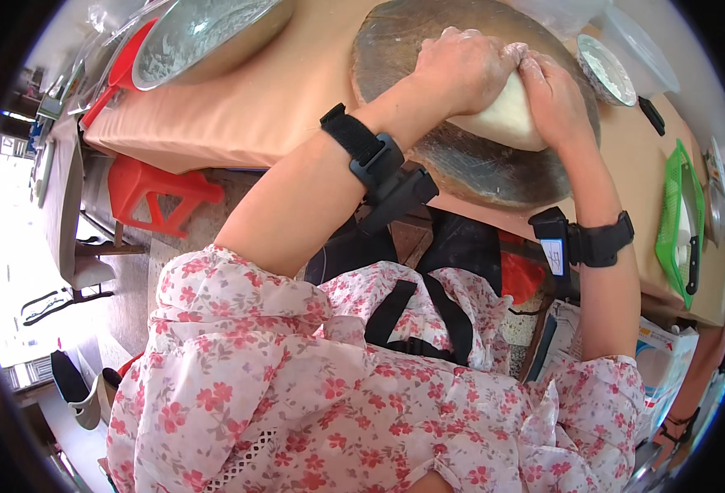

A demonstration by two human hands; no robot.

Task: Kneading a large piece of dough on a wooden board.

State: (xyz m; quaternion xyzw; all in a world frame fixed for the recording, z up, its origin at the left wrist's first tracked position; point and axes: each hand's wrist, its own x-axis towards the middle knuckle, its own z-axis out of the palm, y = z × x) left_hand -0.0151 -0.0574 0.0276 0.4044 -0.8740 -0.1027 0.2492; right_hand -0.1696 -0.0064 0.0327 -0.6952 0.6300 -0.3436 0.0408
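Observation:
A large smooth lump of pale dough [506, 119] lies on a round dark wooden board [494, 177] on the table. My left hand [465, 70] is closed on the dough's far left side, its fingers curled and dusted with flour. Against its right side presses my right hand [553, 97], fingers together and bent over the top. Both hands meet at the thumbs near the far edge of the dough. What lies under the palms is hidden.
A metal bowl [214, 41] with flour residue stands at the far left beside a red plastic piece [128, 62]. Right of the board are a small bowl of flour [606, 70], a black object [651, 116] and a green basket [671, 222] with a knife [692, 264]. A red stool [161, 195] stands below.

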